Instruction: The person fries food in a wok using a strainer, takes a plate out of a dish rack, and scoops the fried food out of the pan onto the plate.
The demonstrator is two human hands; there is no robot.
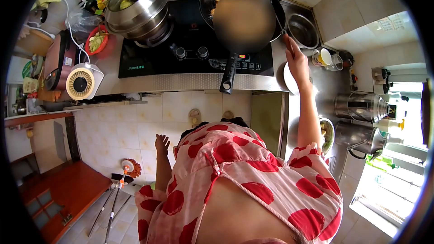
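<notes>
My right hand (296, 58) is closed around the end of a long, thin metal cooking utensil (279, 20). The utensil lies along the right side of a black wok (205, 9) and slants toward its far rim. Its working end I cannot make out. Browned food (217, 1) shows at the wok's left inside, while a round blurred patch covers most of the rest. The wok's black handle (228, 74) points toward my body, untouched. Low at my left side, my left hand (162, 143) hangs in the air over the floor, fingers apart and holding nothing.
A lidded steel pot (140, 11) stands on the hob's (190, 63) left burner. Left of it are a red basket of cut vegetables (96, 40) and a small fan (81, 83). A steel bowl (303, 31) and cups (323, 57) sit at right. A mop (129, 168) stands behind left.
</notes>
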